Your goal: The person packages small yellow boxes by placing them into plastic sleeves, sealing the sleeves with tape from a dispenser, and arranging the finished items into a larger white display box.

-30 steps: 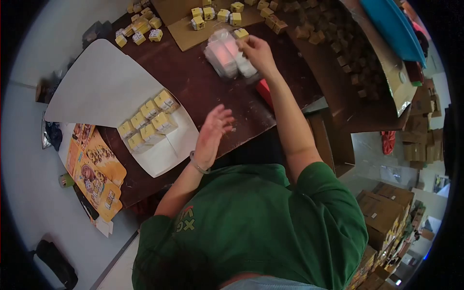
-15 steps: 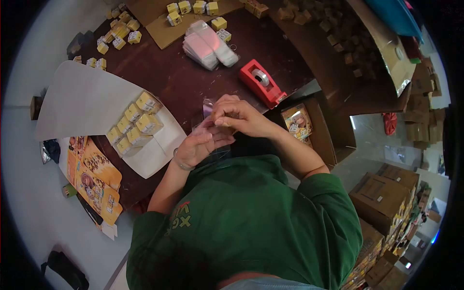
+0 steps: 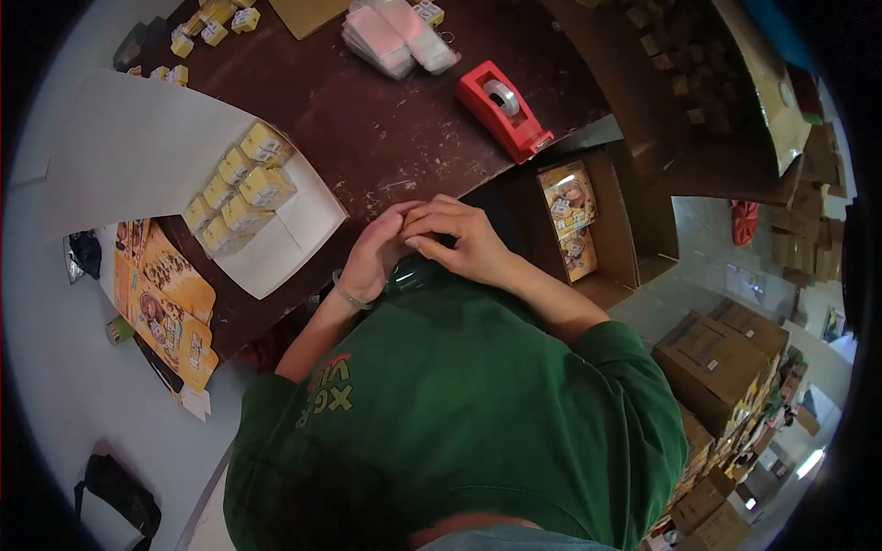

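A small item, mostly hidden, sits pinched between the left hand (image 3: 375,253) and right hand (image 3: 459,241), both curled closed at the worktop (image 3: 386,138) edge. Beside them, an open carton (image 3: 602,216) holds printed packs (image 3: 568,219); yellow boxes (image 3: 234,188) lie on a white sheet (image 3: 129,156).

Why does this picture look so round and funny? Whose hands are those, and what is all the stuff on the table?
The picture comes from a small camera worn on a person's head, looking down, so everything bends into a circle. The green shape at the bottom is that person's own shirt. Both hands meet at the table's near edge: the left hand and the right hand are closed together around something small, but the fingers hide it, so I cannot tell what it is. On the dark brown table sit a red tape dispenser, a stack of clear plastic packets, and a white sheet with yellow boxes lined up on it. Beside the table is an open cardboard box.
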{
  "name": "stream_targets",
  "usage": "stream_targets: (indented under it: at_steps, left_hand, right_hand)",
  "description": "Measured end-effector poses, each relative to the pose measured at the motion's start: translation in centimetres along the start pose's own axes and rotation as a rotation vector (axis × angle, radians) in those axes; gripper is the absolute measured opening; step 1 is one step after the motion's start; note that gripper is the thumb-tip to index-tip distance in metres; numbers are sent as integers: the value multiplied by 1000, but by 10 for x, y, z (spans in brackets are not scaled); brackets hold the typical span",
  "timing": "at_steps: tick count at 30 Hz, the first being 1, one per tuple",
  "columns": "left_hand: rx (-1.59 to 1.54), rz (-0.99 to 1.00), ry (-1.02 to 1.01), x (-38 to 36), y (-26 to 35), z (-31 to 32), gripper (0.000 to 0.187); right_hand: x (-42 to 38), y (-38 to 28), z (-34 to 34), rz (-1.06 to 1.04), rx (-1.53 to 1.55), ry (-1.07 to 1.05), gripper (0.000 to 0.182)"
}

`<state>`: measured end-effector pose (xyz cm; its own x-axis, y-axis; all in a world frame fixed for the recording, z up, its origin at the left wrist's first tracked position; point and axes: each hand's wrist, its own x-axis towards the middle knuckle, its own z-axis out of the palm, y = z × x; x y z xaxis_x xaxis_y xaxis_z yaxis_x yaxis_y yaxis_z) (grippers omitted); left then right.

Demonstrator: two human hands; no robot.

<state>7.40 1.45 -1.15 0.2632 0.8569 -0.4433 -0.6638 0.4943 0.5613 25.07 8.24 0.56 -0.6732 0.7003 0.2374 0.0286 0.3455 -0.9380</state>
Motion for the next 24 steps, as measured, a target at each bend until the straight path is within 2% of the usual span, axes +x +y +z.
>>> stream_targets:
  at_steps: [2,3,5,6,7,8,11,15,16,19,24]
  left_hand:
    - [23,0,-53,0,-10,-13,43]
    - [32,-4,-78,-1,-16,-18,43]
    - [-2,9,8,-2,-23,-17,42]
    - [-27,-13,67,-1,-23,-18,41]
    - [-53,-31,127,-2,-22,-20,40]
    - [-60,-22,93,-5,-22,-29,42]
    - [-220,-15,20,-17,-19,-20,53]
    - [253,128,-208,-17,-38,-40,75]
    - [256,140,-198,-15,-41,-42,75]
    - [298,190,-180,-8,-44,-44,75]
    - [346,195,-169,-7,-43,-37,76]
  right_hand:
    - [2,11,0,88,78,240,9]
    - [14,0,-3,263,76,342,11]
    - [19,25,9,146,108,188,17]
    - [18,19,10,187,97,-16,22]
    - [16,13,13,116,13,-23,22]
    - [13,6,16,44,-72,-31,22]
    - [8,-2,9,113,23,-75,22]
    - [-5,12,5,217,33,-75,26]
    - [-4,15,2,178,-62,-111,26]
    - [2,9,3,48,-86,-61,25]
    - [0,25,3,87,-67,-43,24]
